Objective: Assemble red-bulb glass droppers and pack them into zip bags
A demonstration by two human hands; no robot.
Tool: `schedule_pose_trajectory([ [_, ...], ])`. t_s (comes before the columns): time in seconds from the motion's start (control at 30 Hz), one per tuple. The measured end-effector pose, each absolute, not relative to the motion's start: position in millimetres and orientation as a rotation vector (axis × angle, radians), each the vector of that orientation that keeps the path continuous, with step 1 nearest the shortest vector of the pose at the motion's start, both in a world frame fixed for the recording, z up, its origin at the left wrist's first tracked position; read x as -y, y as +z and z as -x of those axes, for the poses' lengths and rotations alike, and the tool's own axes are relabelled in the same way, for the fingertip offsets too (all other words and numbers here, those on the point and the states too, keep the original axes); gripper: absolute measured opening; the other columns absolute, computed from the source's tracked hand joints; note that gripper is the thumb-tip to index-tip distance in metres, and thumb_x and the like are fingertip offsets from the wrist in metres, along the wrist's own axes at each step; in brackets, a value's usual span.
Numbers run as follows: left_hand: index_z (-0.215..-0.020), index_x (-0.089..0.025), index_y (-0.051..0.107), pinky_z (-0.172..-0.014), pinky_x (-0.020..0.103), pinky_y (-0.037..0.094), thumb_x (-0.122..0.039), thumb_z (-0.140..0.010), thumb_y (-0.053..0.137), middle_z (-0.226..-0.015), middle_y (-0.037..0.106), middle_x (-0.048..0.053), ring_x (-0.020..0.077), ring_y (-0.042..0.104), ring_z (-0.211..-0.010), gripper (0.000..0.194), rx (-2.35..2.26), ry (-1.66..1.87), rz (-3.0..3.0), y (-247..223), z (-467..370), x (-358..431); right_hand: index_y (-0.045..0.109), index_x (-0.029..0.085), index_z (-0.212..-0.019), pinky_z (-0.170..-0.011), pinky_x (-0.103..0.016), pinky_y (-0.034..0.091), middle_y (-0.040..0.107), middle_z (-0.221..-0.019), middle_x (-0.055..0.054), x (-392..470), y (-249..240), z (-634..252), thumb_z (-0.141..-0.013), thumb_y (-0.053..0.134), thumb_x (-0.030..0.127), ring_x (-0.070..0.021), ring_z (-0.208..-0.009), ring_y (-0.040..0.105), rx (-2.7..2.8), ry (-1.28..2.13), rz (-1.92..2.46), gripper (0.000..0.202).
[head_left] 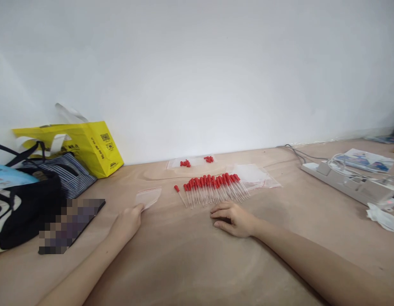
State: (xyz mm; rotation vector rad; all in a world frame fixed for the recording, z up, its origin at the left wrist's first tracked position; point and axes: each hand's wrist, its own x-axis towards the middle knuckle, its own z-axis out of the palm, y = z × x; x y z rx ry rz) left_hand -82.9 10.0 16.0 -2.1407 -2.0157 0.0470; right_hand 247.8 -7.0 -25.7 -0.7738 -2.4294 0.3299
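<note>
My left hand (128,223) is closed on the near corner of a small clear zip bag (149,196), which lies toward the droppers. My right hand (235,219) rests on the table with fingers loosely curved and the thumb apart, just below the tips of a row of droppers (212,189). These have red rubber bulbs and thin clear tubes, and lie side by side with their bulbs away from me. One dropper (181,195) lies a little apart at the row's left end. I see nothing held in my right hand.
Behind the row lie loose red bulbs (185,163) on a clear bag, and more clear bags (251,175). At left stand a yellow bag (98,148), a striped pouch (67,172) and a pixelated flat object (72,225). A power strip (337,182) and crumpled tissue (384,216) are at right.
</note>
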Motion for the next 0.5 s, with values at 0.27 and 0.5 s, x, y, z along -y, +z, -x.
schedule_pose_trajectory([
  [0.27,-0.100,-0.023,0.061,-0.099,0.040,0.032,-0.009,-0.080,0.029,-0.102,0.065,0.001,0.0164,0.050,-0.110,0.040,1.030,-0.669,2.990,-1.3,43.6,12.2,0.055,0.017,-0.096,-0.072,-0.031,0.040,0.058,-0.087,-0.006,2.6,-28.9,-251.1,-0.073,0.053,0.016,-0.0173,-0.081,0.052,2.263,0.174,0.950,0.022],
  [0.5,-0.117,-0.026,0.050,-0.103,0.048,0.021,-0.027,-0.073,0.050,-0.125,0.050,0.003,0.0246,0.035,-0.121,0.044,1.033,-0.431,3.250,12.9,19.1,23.2,0.056,0.017,-0.080,-0.068,-0.028,0.037,0.056,-0.072,-0.002,2.0,-28.3,-254.3,-0.067,0.050,0.006,-0.0147,-0.070,0.048,2.329,0.209,0.978,0.018],
])
